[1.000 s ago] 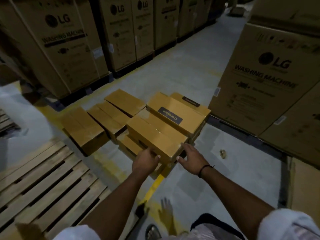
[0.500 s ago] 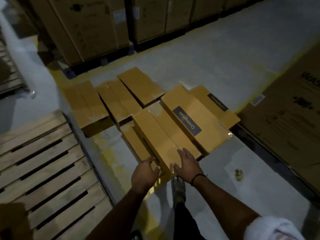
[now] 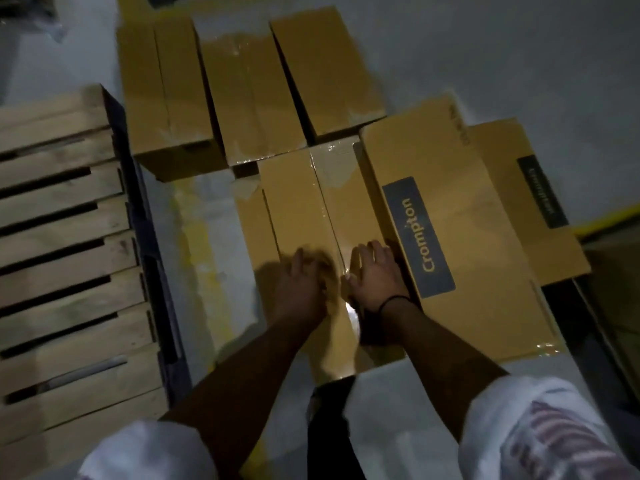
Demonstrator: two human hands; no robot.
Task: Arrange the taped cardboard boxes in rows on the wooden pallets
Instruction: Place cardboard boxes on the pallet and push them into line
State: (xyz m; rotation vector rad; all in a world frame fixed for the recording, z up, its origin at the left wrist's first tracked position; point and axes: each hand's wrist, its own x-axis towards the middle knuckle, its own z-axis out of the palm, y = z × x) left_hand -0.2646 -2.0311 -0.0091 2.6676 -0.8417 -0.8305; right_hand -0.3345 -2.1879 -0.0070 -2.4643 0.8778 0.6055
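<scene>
Both hands have slid from the near end of the taped box [image 3: 294, 209] onto its top. The right hand [image 3: 375, 277] lies flat with fingers spread by the right edge, which touches the Crompton box [image 3: 460, 244]. The left hand [image 3: 299, 289] is blurred and its grip cannot be told. To the left, a bare floor strip [image 3: 204, 237] separates this box from the wooden pallet [image 3: 62, 271]. Farther off, three boxes [image 3: 249, 98] lie side by side.

Crompton box [image 3: 450, 237] right — floor [image 3: 207, 258] left
</scene>
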